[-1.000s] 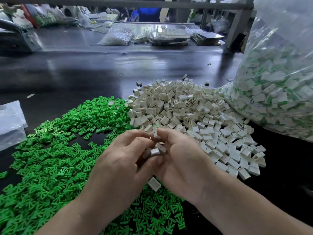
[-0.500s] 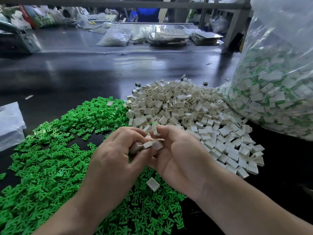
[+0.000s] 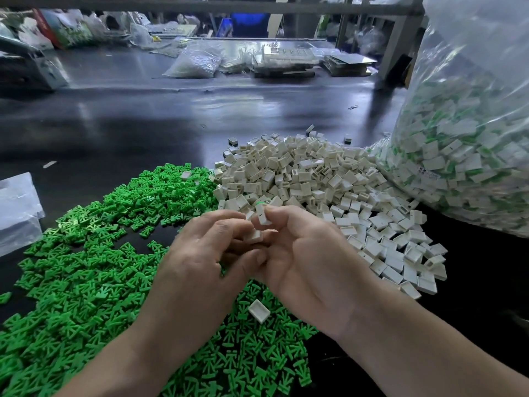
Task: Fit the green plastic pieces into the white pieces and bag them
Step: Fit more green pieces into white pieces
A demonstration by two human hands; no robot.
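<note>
**Left thumb slides in toward the right hand's pinch as the white piece lifts a little**

Since half a second ago the left hand has brought its thumb across toward the right hand. A greyish piece that showed beside that thumb is now out of sight. The white piece in the right fingertips sits slightly higher than it did.

Right thumb and forefinger pinch that white piece by its sides and hold it upright above both palms. A sliver of a green piece shows at its top end, the end away from the person. The green piece appears to run in line with the white piece's length, so I judge it only partly seated.

Left fingers are curled, with the forefinger tip just beside the pinched piece on its left. A second white piece sits between the two hands just below the first. Which hand holds it I cannot tell.

Seating the green piece probably calls for a push from its far end straight down the white piece, toward the right palm. The left forefinger is the nearer one to give that push, and an off-axis push could cock the green piece sideways.

After that, the bag of finished pieces stands well to the right, nearer the right hand. The green pile lies to the left and the white pile just beyond the hands
</note>
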